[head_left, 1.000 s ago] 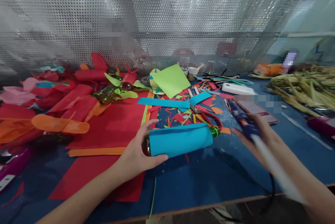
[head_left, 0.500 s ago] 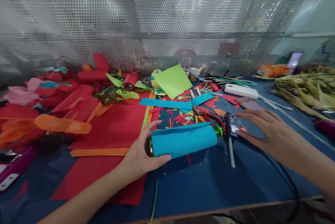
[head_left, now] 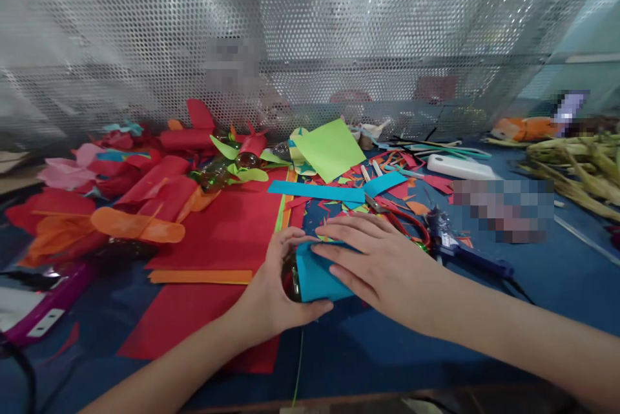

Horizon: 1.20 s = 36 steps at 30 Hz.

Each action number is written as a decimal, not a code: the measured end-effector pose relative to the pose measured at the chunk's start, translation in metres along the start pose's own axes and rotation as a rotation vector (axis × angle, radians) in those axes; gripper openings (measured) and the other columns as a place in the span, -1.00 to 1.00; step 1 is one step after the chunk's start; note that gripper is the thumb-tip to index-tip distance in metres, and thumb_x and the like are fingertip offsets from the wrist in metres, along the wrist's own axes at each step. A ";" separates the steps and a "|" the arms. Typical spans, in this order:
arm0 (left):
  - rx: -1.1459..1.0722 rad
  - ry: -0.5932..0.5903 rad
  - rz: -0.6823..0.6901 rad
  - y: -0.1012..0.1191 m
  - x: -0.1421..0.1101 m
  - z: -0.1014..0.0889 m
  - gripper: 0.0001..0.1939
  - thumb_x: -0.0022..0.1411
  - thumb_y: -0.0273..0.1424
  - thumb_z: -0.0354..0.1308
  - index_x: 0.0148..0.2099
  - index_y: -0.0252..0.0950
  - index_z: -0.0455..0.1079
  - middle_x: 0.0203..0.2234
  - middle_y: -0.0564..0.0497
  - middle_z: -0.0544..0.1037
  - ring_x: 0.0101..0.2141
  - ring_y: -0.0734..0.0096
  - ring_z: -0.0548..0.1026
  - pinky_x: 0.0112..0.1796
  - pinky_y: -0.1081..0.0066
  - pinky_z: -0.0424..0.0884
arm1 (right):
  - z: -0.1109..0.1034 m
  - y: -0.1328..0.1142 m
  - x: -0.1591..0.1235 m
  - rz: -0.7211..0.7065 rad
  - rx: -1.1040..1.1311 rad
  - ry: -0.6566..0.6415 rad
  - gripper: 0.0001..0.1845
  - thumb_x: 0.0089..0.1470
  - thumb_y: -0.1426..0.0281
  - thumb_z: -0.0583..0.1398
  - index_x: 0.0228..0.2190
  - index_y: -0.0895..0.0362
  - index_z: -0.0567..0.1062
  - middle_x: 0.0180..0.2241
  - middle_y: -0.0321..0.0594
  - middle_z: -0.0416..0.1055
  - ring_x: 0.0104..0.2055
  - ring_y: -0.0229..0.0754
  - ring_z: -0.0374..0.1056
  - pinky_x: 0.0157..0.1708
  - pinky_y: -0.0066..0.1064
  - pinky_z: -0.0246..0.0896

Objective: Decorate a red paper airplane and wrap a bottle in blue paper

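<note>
My left hand (head_left: 268, 294) is wrapped around the base end of a dark glass bottle (head_left: 291, 277), which lies on its side just above the table. Around the bottle is a bright blue sheet (head_left: 312, 281), like felt or craft paper. My right hand (head_left: 387, 262) lies over the sheet from the right, fingers stretched out and touching its upper side. It hides most of the bottle's neck end. Beyond the right hand are red-handled scissors (head_left: 411, 219), and a blue glue gun (head_left: 455, 247) lies to the right of them.
Red sheets (head_left: 217, 223) and an orange strip (head_left: 203, 276) lie left of the bottle. Blue strips (head_left: 314, 191), a lime-green square (head_left: 329, 149) and many scraps are behind it. Red and orange craft pieces (head_left: 150, 188) crowd the left. A white power strip (head_left: 460, 167) and dried husks (head_left: 576, 165) sit right.
My right hand has moved left from beside the glue gun onto the blue sheet around the bottle. The glue gun now lies by itself. My left hand still holds the bottle's base.
</note>
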<state>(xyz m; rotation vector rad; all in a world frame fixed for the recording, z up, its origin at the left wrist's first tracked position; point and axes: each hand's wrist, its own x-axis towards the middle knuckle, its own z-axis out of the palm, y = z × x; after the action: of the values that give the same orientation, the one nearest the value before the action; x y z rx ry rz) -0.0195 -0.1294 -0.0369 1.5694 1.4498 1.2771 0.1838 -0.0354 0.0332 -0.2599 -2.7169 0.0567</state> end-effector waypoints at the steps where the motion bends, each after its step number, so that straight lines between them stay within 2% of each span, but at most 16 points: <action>1: 0.005 0.012 0.017 -0.001 -0.001 0.000 -0.11 -0.06 -0.22 0.49 0.18 -0.09 0.02 0.11 -0.18 0.42 0.14 -0.03 0.47 0.04 0.06 0.51 | 0.001 0.001 0.001 0.000 0.020 -0.005 -0.56 0.47 0.35 -0.05 0.11 0.18 0.53 0.15 -0.03 0.51 0.25 0.05 0.36 0.26 0.10 0.26; 4: 0.034 0.055 0.102 -0.005 -0.002 0.001 -0.19 -0.03 -0.22 0.48 0.11 -0.09 0.03 0.12 -0.17 0.40 0.13 0.01 0.49 0.04 0.07 0.51 | 0.003 0.001 0.001 -0.006 0.046 -0.003 -0.56 0.47 0.38 -0.06 0.12 0.23 0.51 0.12 -0.04 0.54 0.20 0.00 0.40 0.25 -0.03 0.30; 8: 0.094 0.064 0.222 -0.012 -0.004 0.000 -0.27 0.02 -0.22 0.48 0.05 -0.09 0.05 0.14 -0.17 0.37 0.12 0.05 0.50 0.07 0.06 0.50 | 0.006 0.001 -0.002 -0.030 0.030 0.012 -0.57 0.46 0.42 -0.06 0.13 0.25 0.50 0.12 -0.01 0.53 0.19 0.02 0.41 0.21 -0.04 0.34; 14: 0.140 0.054 0.362 -0.017 -0.003 -0.001 -0.17 0.09 -0.26 0.47 0.22 -0.02 0.00 0.13 -0.16 0.37 0.13 0.03 0.51 0.04 0.04 0.55 | 0.006 0.007 -0.003 -0.071 0.081 0.033 -0.64 0.39 0.52 0.01 0.07 0.26 0.51 0.06 0.00 0.57 0.12 -0.05 0.46 0.22 -0.15 0.34; 19: 0.203 0.075 0.440 -0.020 -0.003 -0.002 -0.23 0.10 -0.26 0.46 0.20 -0.02 0.06 0.15 -0.19 0.37 0.12 0.01 0.51 0.01 0.02 0.56 | 0.009 0.010 0.000 -0.058 0.147 0.022 -0.63 0.29 0.59 0.06 0.06 0.24 0.49 0.04 0.00 0.56 0.09 -0.03 0.48 0.17 -0.12 0.38; 24: 0.261 0.031 0.520 -0.015 0.000 -0.005 -0.34 0.19 -0.28 0.40 0.18 -0.02 0.08 0.17 -0.21 0.34 0.20 -0.02 0.43 -0.01 0.02 0.56 | 0.012 0.013 0.001 -0.048 0.219 0.034 -0.62 0.25 0.66 0.03 0.01 0.23 0.48 -0.03 0.00 0.57 0.04 -0.05 0.49 0.12 -0.16 0.40; 27: 0.337 -0.002 0.530 -0.007 0.001 -0.008 -0.41 0.20 -0.28 0.39 0.15 -0.06 0.14 0.16 -0.21 0.37 0.20 0.00 0.43 0.01 0.06 0.55 | 0.011 0.013 0.001 0.002 0.247 0.041 -0.66 0.28 0.65 0.01 -0.06 0.18 0.48 -0.10 -0.04 0.58 -0.05 -0.07 0.52 0.02 -0.18 0.45; 31: 0.451 -0.014 0.486 0.000 -0.001 -0.010 -0.47 0.17 -0.26 0.41 0.06 -0.12 0.20 0.09 -0.19 0.44 0.10 0.05 0.53 0.01 0.11 0.56 | 0.011 0.013 0.001 0.052 0.278 0.044 -0.72 0.32 0.61 0.01 -0.08 0.15 0.45 -0.14 -0.07 0.58 -0.12 -0.07 0.53 -0.11 -0.24 0.47; 33: 0.446 -0.010 0.493 -0.001 -0.002 -0.010 -0.48 0.18 -0.25 0.40 0.05 -0.12 0.18 0.10 -0.20 0.43 0.10 0.06 0.53 0.01 0.12 0.57 | 0.012 0.013 -0.001 0.055 0.289 0.045 -0.70 0.33 0.60 0.02 -0.02 0.14 0.43 -0.11 -0.07 0.58 -0.08 -0.08 0.53 -0.09 -0.25 0.47; 36: 0.368 0.003 0.536 -0.007 -0.002 -0.007 -0.40 0.22 -0.25 0.37 0.16 -0.10 0.11 0.12 -0.22 0.41 0.16 0.05 0.49 0.03 0.10 0.56 | 0.014 0.015 -0.004 -0.013 0.298 0.038 -0.68 0.33 0.60 0.02 -0.01 0.15 0.45 -0.07 -0.06 0.58 -0.03 -0.09 0.52 -0.01 -0.23 0.46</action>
<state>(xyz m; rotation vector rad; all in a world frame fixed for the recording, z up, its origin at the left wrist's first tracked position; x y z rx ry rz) -0.0285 -0.1310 -0.0413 2.3164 1.3684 1.3448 0.1844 -0.0210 0.0180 -0.1530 -2.6264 0.4435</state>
